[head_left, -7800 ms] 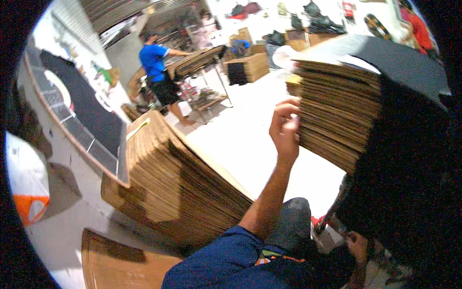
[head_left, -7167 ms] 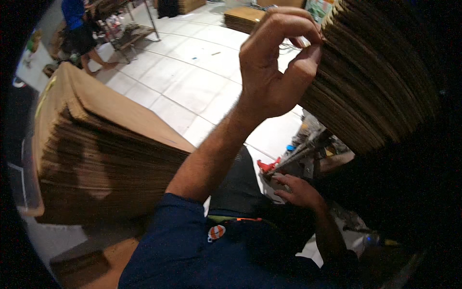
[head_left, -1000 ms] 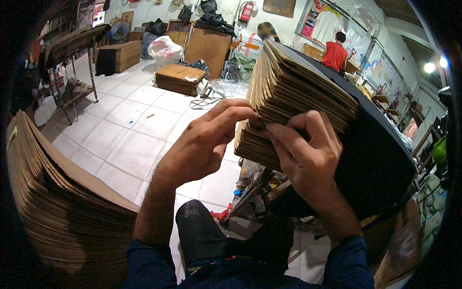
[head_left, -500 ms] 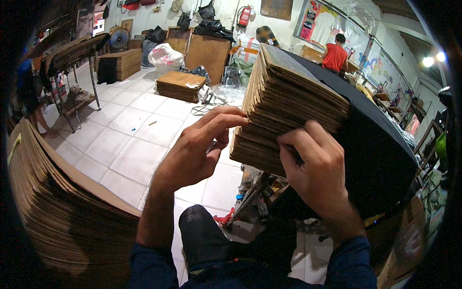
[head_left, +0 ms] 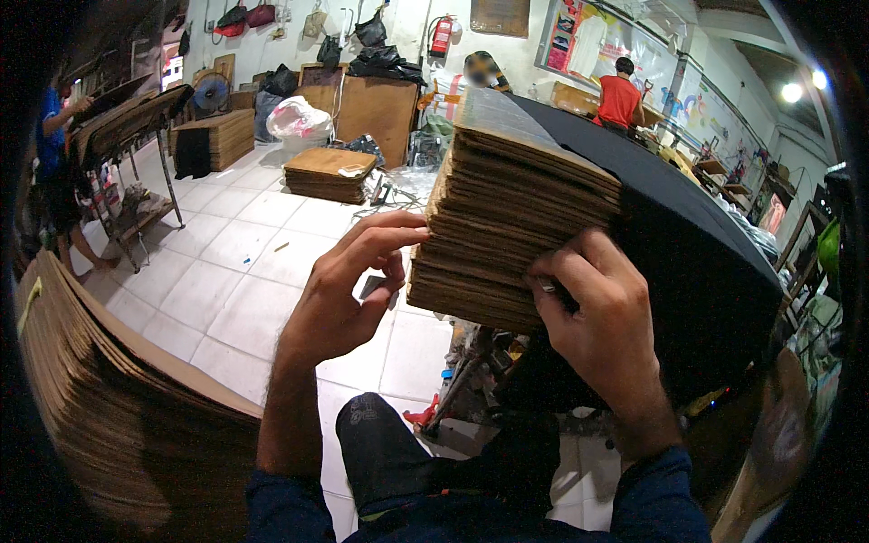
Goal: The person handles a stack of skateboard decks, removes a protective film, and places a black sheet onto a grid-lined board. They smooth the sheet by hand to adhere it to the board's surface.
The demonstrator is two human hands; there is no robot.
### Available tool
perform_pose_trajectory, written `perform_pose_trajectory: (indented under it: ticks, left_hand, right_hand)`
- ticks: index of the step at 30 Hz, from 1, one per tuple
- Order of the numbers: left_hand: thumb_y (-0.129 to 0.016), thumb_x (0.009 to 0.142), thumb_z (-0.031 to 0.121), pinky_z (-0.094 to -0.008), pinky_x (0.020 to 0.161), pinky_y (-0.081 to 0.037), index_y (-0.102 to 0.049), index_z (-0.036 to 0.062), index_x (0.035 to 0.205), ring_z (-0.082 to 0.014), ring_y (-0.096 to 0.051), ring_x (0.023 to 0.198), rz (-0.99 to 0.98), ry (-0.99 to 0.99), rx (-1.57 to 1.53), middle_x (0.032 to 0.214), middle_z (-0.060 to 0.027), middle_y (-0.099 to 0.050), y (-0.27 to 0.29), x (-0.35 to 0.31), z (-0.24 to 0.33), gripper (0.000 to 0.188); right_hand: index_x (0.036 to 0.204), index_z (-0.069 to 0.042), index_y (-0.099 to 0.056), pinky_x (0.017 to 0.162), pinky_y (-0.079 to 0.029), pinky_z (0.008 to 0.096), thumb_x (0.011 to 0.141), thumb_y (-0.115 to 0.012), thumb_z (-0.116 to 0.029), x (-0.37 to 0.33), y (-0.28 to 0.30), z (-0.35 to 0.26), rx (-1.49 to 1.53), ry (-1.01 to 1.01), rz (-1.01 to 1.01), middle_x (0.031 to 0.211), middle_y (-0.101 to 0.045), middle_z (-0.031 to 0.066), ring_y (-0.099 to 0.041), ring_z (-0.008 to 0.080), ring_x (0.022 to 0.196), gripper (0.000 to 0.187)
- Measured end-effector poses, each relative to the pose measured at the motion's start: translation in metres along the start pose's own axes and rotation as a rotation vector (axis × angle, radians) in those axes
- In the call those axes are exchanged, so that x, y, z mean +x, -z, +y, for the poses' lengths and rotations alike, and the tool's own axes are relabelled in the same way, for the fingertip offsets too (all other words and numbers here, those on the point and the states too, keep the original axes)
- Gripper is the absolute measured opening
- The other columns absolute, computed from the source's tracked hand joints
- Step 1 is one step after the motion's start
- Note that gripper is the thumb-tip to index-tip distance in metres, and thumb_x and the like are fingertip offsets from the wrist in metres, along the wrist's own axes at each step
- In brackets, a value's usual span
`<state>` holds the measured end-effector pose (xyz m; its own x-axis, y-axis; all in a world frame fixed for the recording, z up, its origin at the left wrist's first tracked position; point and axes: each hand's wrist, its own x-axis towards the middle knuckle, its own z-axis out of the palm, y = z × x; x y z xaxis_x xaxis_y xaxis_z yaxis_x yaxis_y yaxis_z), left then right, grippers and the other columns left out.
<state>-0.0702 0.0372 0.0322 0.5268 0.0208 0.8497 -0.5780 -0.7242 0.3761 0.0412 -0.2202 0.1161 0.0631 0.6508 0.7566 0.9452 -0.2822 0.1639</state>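
Observation:
A thick stack of thin brown boards (head_left: 516, 213) stands in front of me at the corner of a black-covered table, its edges facing me. My left hand (head_left: 348, 290) is at the stack's left edge, its index fingertip touching the boards. Its thumb and other fingers curl together; whether something is between them is hard to tell. Against the lower right of the same edges, my right hand (head_left: 597, 303) is closed in a pinch, with a small pale bit showing by the fingertips. What it grips is too small to name.
Another tall board stack (head_left: 136, 398) rises at my left. A black cloth (head_left: 670, 244) covers the table on the right. On the tiled floor lies a low board pile (head_left: 328, 174). A metal rack (head_left: 136, 172) stands far left beside a person; another in a red top (head_left: 619, 101) works behind.
The whole view has shifted a little, so the stack appears further left. My right hand has moved slightly against the board edges; my left index finger stays at the left edge.

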Motion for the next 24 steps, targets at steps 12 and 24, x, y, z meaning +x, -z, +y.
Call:
perform_pose_trajectory:
  ticks: [12, 24]
  left_hand:
    - [-0.078, 0.079, -0.02, -0.0328, 0.079, -0.064, -0.048, 0.0, 0.136, -0.0201, -0.072, 0.093, 0.36, -0.042, -0.491, 0.148, -0.0372, -0.047, -0.021, -0.022, 0.068, 0.067]
    - [-0.063, 0.101, -0.002, -0.0409, 0.109, -0.053, -0.055, -0.0036, 0.142, -0.0269, -0.066, 0.125, 0.677, 0.054, -0.283, 0.142, -0.0241, -0.061, -0.04, -0.015, 0.037, 0.042]
  right_hand:
    - [0.123, -0.005, -0.074, 0.076, -0.062, 0.0334, 0.081, -0.088, -0.008, -0.026, 0.031, -0.021, 0.667, 0.109, -0.191, 0.103, -0.071, 0.0115, -0.073, 0.023, 0.092, 0.045]
    - [0.118, -0.001, -0.076, 0.079, -0.055, 0.0273, 0.101, -0.07, -0.005, 0.041, 0.073, 0.059, 0.108, -0.037, 0.385, 0.109, -0.078, 0.0118, -0.072, 0.0158, 0.089, 0.019]
